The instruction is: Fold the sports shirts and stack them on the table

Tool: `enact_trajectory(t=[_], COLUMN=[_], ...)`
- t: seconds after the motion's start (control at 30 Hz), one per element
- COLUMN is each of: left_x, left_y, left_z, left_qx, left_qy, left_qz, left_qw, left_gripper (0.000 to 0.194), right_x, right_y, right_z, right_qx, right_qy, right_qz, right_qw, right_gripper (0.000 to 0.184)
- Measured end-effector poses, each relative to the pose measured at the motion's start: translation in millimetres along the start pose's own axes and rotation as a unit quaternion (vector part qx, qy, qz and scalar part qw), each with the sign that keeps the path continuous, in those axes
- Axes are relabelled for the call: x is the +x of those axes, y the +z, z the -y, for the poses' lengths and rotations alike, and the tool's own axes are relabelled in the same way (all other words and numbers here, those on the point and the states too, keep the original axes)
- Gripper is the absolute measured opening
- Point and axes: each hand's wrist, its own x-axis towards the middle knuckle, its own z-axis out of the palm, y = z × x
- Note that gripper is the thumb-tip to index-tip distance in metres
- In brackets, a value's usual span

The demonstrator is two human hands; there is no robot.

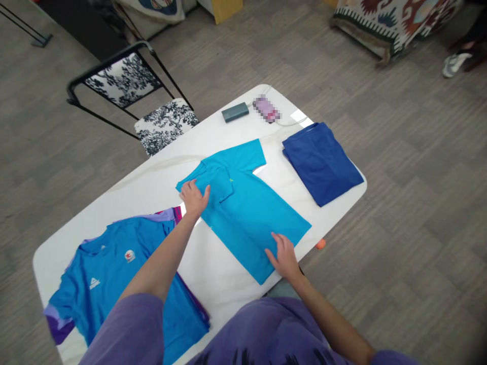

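A turquoise polo shirt (243,208) lies spread on the white table (152,187), one sleeve folded in. My left hand (194,197) rests on its folded shoulder edge near the collar, fingers laid flat and apart. My right hand (283,256) presses flat on the shirt's lower hem near the table's front edge, fingers stretched out. Neither hand grips the cloth.
A folded dark blue shirt (321,162) lies at the table's right end. A stack of blue and purple jerseys (114,268) lies at the left. A grey power bank (235,111) and a phone (266,108) sit at the far edge. A patterned chair (152,109) stands behind.
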Motion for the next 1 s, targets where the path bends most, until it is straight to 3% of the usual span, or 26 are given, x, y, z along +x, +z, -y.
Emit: enact_trajectory(t=[0.13,0.27,0.33,0.43,0.6,0.73,0.8,0.87,0.93,1.0], left_x=[72,124,140,156,177,185,183,174,157,133], left_y=[21.1,65.7,90.0,121.9,152.5,147.9,133.0,110.3,83.0,56.6], left_z=[-117,-236,-277,-310,-316,-300,-282,-252,-209,-157], left_qx=[-0.104,-0.113,-0.099,-0.059,-0.066,-0.207,-0.34,-0.465,-0.555,-0.597], left_qy=[0.079,0.071,0.057,0.029,0.003,-0.036,-0.092,-0.155,-0.199,-0.227], left_qz=[0.098,0.113,0.116,0.122,0.122,0.115,0.099,0.085,0.079,0.074], left_qw=[0.987,0.985,0.987,0.99,0.99,0.971,0.931,0.867,0.804,0.766], left_gripper=[0.041,0.028,0.033,0.048,0.035,0.019,0.019,0.024,0.029,0.033], right_x=[31,47,49,52,54,50,46,39,31,20], right_y=[-64,-95,-99,-96,-88,-89,-94,-100,-104,-104], right_z=[-81,-138,-151,-158,-162,-157,-149,-134,-116,-96], right_qx=[-0.033,-0.088,-0.102,-0.106,-0.073,0.009,0.041,0.055,0.057,0.054], right_qy=[0.148,0.195,0.197,0.193,0.162,0.118,0.096,0.068,0.031,-0.01], right_qz=[-0.085,-0.086,-0.063,-0.034,-0.024,-0.02,-0.022,-0.021,-0.004,0.024], right_qw=[0.985,0.973,0.973,0.975,0.984,0.993,0.994,0.996,0.998,0.998], right_gripper=[0.055,0.053,0.051,0.041,0.021,0.022,0.023,0.022,0.019,0.018])
